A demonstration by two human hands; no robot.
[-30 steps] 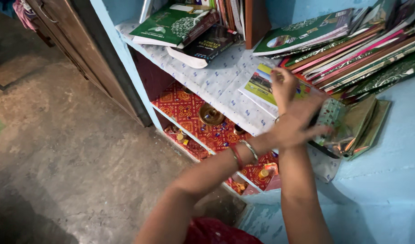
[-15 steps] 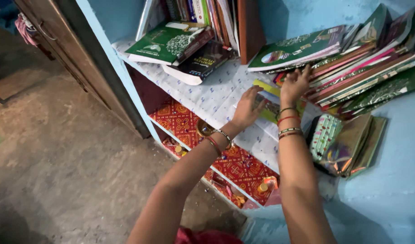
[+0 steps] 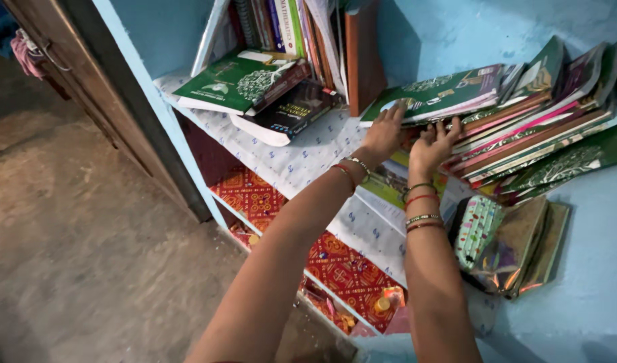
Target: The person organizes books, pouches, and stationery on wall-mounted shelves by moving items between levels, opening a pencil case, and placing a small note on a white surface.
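Note:
A slanted pile of books (image 3: pixel 530 121) leans along the right of a paper-lined shelf (image 3: pixel 308 158). A green book (image 3: pixel 443 94) lies on top of it. My left hand (image 3: pixel 384 134) presses flat against the left end of the pile, under the green book's edge. My right hand (image 3: pixel 435 144) sits just right of it, fingers spread on the spines of the lower books. Neither hand has closed around a book. Both wrists wear bangles. A yellow-green booklet (image 3: pixel 389 183) lies flat on the shelf under my wrists.
Another green book (image 3: pixel 238 81) and a dark book (image 3: pixel 292 111) lie at the shelf's left, with upright books (image 3: pixel 288 27) behind. A patterned pouch (image 3: pixel 476 232) and shiny flat packets (image 3: pixel 523 245) rest at the right. A red cloth shelf (image 3: pixel 342 259) lies below. A wooden door (image 3: pixel 100 87) stands left.
Both hands have moved up and back from the yellow-green booklet to the left end of the slanted pile. One second ago my arms were crossed; now they lie side by side.

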